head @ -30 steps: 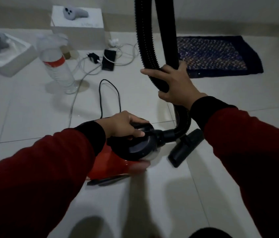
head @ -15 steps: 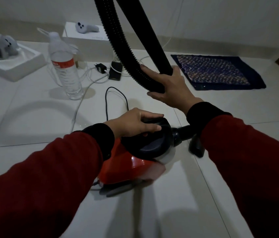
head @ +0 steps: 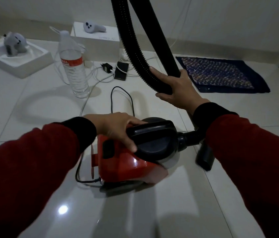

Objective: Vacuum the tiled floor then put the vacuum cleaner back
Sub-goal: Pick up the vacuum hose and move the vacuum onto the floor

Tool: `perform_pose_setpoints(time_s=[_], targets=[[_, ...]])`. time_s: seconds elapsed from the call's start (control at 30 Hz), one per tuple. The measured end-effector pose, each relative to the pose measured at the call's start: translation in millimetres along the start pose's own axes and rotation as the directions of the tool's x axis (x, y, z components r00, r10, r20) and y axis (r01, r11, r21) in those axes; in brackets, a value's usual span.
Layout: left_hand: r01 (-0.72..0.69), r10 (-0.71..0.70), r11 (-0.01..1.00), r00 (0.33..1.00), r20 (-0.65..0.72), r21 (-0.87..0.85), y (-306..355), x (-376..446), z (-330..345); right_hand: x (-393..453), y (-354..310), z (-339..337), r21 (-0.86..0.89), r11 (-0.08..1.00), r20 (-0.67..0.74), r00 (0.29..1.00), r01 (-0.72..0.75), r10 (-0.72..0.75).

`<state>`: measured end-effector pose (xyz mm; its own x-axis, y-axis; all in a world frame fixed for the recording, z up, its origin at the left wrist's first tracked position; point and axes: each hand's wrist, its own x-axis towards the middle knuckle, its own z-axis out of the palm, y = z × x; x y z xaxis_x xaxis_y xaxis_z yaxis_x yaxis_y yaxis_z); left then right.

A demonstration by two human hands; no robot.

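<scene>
White tiled floor [head: 32,109] fills the frame. At centre sits a red vacuum cleaner [head: 131,160]; the left hand [head: 116,129] grips its black handle. The right hand [head: 174,88], centre right, wraps around the looped black hose [head: 133,48].

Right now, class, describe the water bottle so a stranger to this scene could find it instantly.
Start at the white box against the far wall. Just in front, left of the black hose, the water bottle stands upright on the tiled floor among white cables. It alone is clear plastic with a red label.
</scene>
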<state>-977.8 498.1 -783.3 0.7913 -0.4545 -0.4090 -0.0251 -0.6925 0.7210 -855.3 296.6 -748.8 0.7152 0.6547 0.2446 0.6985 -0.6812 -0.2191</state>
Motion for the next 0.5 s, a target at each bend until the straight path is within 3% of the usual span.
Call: perform_pose_setpoints(time_s=[0.1,0.2,0.33,0.5], targets=[[-0.002,-0.009,0.966,0.999,0.045,0.258,-27.3,-8.6,-3.3,-0.7,-3.9,-2.2,-0.009,1.000,0.012,1.000,0.010,-0.010],[-0.020,0.007,0.918,0.999,0.034,0.396,-43.7,-6.8,-2.4,0.2,-6.7,-4.3,-0.021,1.000,0.024,1.000,0.012,-0.012],[-0.119,0.131,0.887,0.991,0.003,0.447,-53.8,-3.3,-0.9,0.3,-7.5,-1.5,-0.025,1.000,0.033,0.999,0.006,-0.006],[-0.092,0.112,0.883,0.994,-0.017,0.461,-53.5,-8.9,3.2,0.6,-10.8,3.1,-0.021,1.000,0.037,0.999,0.002,-0.001]])
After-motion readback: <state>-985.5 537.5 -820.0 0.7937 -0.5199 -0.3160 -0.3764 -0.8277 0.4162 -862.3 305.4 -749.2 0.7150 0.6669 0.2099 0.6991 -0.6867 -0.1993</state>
